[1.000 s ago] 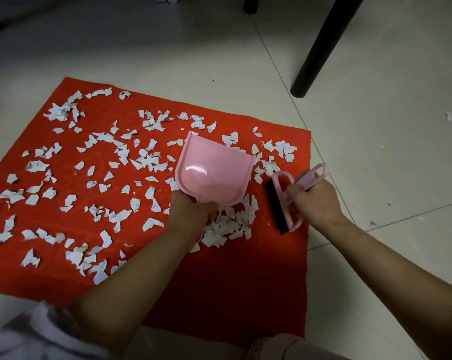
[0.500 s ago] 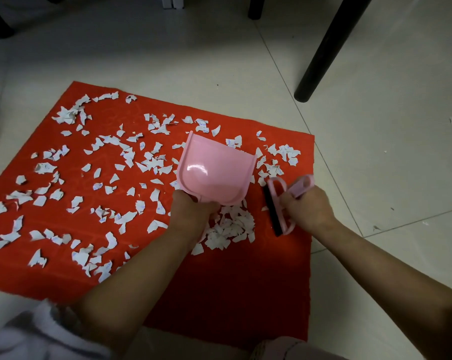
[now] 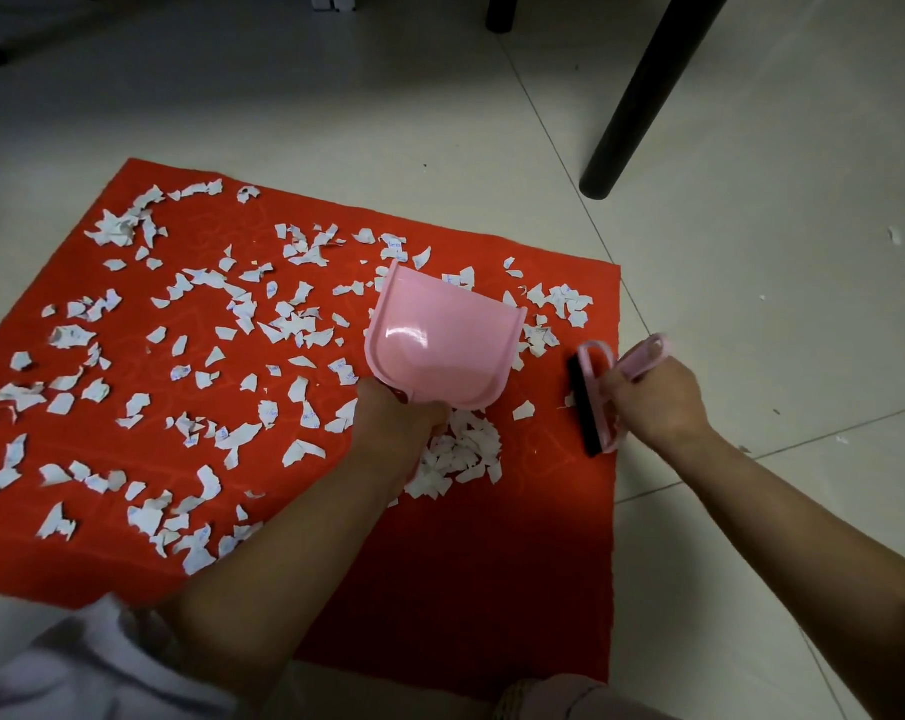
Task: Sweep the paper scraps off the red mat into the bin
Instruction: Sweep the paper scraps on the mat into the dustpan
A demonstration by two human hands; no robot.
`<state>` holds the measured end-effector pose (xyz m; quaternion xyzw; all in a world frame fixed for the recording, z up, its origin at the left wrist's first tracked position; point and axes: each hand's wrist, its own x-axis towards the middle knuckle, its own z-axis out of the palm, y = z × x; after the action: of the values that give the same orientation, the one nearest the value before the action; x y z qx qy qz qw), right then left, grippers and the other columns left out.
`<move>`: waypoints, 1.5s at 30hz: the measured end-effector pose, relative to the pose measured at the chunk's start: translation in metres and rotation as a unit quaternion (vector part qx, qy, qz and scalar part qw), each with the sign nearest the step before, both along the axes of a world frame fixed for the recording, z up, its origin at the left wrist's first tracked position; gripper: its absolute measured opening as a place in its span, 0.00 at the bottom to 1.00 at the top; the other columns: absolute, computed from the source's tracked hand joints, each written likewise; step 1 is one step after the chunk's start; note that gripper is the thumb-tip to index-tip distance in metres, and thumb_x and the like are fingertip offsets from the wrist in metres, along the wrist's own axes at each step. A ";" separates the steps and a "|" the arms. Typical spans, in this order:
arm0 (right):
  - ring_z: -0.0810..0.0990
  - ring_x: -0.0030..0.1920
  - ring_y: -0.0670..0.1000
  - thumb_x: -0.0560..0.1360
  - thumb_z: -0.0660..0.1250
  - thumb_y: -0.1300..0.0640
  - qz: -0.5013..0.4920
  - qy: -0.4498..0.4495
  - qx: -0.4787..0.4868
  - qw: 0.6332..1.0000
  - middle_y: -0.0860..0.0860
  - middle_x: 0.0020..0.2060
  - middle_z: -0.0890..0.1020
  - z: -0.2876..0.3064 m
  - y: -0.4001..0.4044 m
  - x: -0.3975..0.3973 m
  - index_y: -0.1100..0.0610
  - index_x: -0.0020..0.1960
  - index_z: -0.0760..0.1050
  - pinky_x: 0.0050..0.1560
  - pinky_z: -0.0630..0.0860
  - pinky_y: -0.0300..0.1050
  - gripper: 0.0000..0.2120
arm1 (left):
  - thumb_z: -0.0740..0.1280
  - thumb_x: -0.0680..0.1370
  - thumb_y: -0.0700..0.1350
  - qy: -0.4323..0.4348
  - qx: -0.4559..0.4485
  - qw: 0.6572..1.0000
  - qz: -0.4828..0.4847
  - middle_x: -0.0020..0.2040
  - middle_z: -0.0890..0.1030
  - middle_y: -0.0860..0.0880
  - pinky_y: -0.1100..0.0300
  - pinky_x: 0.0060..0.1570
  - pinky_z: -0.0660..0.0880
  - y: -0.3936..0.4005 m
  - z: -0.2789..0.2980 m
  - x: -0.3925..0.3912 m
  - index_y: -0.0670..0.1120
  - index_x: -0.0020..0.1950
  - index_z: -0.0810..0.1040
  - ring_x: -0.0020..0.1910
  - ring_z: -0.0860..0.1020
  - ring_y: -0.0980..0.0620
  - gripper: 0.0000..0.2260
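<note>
Dustpan (image 3: 442, 350) handle hidden in left hand (image 3: 394, 415) fingers; right hand (image 3: 653, 402) fingers around brush (image 3: 593, 402).

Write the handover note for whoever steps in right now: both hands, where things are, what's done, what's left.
Left hand grips the pink dustpan, tilted up over the red mat.
Right hand grips the pink brush at the mat's right edge.
Done: one pile of paper scraps gathered beside the left hand.
Left: scraps lie over most of the mat; the dustpan looks empty. No bin in view.
</note>
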<state>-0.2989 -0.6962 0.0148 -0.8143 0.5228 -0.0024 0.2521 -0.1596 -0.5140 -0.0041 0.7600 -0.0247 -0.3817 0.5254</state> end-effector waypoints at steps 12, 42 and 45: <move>0.81 0.38 0.58 0.77 0.61 0.51 -0.040 -0.053 -0.020 0.998 0.59 0.37 0.81 0.002 -0.009 -0.002 0.63 0.43 0.77 0.35 0.74 0.43 0.16 | 0.69 0.69 0.28 0.000 -0.011 1.000 0.014 0.47 0.81 0.37 0.54 0.33 0.79 -0.006 -0.006 0.001 0.38 0.59 0.75 0.34 0.80 0.44 0.19; 0.80 0.37 0.62 0.75 0.62 0.59 0.012 -0.156 0.036 0.987 0.63 0.37 0.81 -0.002 0.004 0.014 0.66 0.41 0.74 0.39 0.80 0.56 0.10 | 0.70 0.71 0.30 -0.029 -0.016 0.999 0.025 0.45 0.82 0.35 0.67 0.24 0.75 -0.008 0.012 0.011 0.42 0.45 0.76 0.35 0.80 0.46 0.10; 0.79 0.36 0.58 0.76 0.62 0.57 -0.031 -0.145 0.010 0.989 0.60 0.37 0.81 -0.004 -0.011 0.016 0.65 0.43 0.76 0.32 0.74 0.45 0.11 | 0.69 0.71 0.29 -0.037 -0.013 0.999 0.015 0.44 0.81 0.34 0.67 0.23 0.74 -0.011 0.010 0.013 0.46 0.40 0.74 0.34 0.79 0.45 0.12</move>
<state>-0.2824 -0.7075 0.0112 -0.7862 0.5059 -0.1226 0.3332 -0.1468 -0.5246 0.0062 0.7671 -0.0376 -0.3445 0.5399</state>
